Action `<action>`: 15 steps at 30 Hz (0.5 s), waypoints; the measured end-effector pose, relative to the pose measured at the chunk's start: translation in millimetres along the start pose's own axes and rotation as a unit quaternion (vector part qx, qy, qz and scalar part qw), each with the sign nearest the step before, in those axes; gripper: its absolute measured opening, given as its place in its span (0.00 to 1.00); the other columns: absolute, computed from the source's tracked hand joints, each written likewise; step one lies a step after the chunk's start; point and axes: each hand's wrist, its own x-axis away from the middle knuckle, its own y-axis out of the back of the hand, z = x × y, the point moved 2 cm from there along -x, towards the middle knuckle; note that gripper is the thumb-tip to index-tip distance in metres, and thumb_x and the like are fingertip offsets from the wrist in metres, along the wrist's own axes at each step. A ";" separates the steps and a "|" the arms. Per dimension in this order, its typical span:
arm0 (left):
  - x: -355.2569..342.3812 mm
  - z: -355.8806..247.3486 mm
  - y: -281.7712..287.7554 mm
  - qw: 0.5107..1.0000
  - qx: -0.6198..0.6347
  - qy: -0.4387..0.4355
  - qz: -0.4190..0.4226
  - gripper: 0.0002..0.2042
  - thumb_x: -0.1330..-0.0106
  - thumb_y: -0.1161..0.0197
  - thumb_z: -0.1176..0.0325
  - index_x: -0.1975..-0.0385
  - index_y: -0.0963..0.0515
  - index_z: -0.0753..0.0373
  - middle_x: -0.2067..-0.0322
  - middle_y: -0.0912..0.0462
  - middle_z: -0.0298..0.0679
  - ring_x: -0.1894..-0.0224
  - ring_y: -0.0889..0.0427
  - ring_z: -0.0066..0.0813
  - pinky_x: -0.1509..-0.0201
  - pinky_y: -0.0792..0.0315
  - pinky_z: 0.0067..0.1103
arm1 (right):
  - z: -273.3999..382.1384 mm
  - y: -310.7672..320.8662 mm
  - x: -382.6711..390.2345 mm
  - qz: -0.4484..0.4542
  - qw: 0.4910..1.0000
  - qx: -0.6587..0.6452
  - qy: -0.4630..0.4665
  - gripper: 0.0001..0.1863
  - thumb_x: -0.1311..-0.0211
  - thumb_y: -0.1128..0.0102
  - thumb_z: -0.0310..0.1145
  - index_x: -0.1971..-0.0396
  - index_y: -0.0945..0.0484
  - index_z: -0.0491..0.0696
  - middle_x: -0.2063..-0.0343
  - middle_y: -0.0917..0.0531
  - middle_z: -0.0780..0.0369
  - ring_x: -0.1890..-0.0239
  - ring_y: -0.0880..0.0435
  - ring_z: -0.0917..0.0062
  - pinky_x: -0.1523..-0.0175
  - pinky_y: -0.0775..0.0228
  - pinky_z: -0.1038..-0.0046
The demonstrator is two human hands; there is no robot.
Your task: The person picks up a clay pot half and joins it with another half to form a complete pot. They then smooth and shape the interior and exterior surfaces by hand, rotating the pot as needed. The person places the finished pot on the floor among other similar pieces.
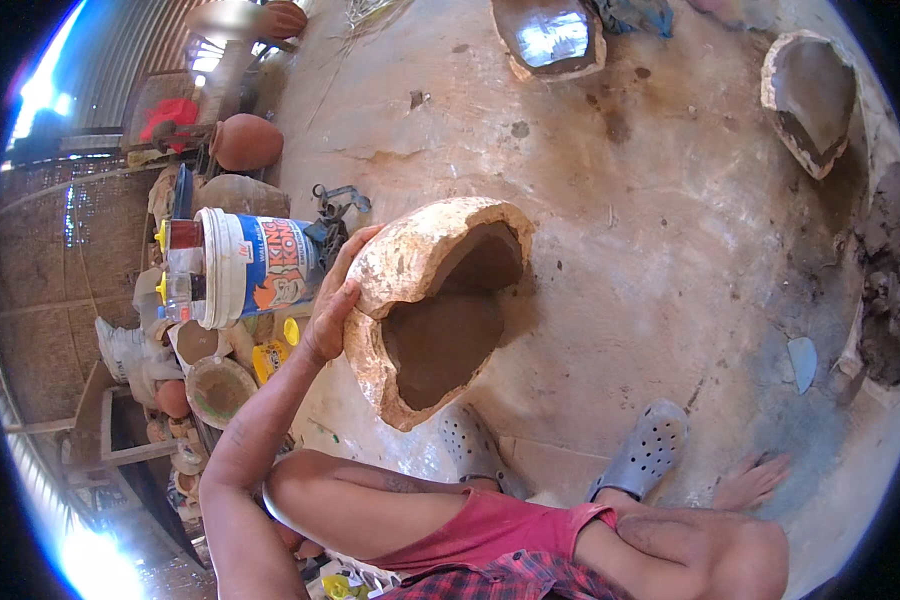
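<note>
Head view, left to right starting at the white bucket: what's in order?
White bucket, left hand, rough pale shell, right grey clog, right hand, pale blue piece, dark brown lump.

the left arm [245, 450] is slanting forward, its left hand [332, 312] gripping with thumb apart from the fingers; the right hand [753, 484] is spreading its fingers beyond the bent right knee [755, 555].

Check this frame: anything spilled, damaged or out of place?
Dark spots stain the floor near the top, perhaps from a spill. The shell the left hand holds has a jagged rim; I can't tell whether that's damage.
</note>
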 end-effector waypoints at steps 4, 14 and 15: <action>-4.8 0.9 -2.2 1.000 0.013 -0.001 0.003 0.48 0.32 0.39 0.38 0.22 0.45 0.69 0.25 0.37 0.49 0.22 0.40 0.37 0.18 0.49 0.32 | -4.4 0.9 3.4 0.002 1.000 -0.014 -0.018 0.34 0.26 0.42 0.40 0.25 0.38 0.43 0.34 0.25 0.50 0.32 0.25 0.62 0.29 0.34 0.63; 1.1 0.1 -0.4 1.000 -0.023 -0.009 -0.011 0.46 0.31 0.41 0.39 0.23 0.43 0.69 0.26 0.35 0.49 0.22 0.40 0.37 0.18 0.50 0.32 | -13.9 10.4 -1.5 0.012 1.000 -0.003 0.000 0.33 0.27 0.42 0.38 0.26 0.36 0.43 0.36 0.24 0.51 0.34 0.24 0.63 0.31 0.33 0.63; 2.4 -0.5 -1.7 1.000 -0.010 0.004 -0.025 0.47 0.32 0.40 0.39 0.23 0.43 0.69 0.26 0.35 0.48 0.22 0.39 0.36 0.18 0.50 0.31 | -15.1 13.3 -2.8 0.016 1.000 -0.004 0.003 0.33 0.27 0.42 0.38 0.26 0.36 0.43 0.36 0.23 0.51 0.34 0.24 0.63 0.31 0.33 0.63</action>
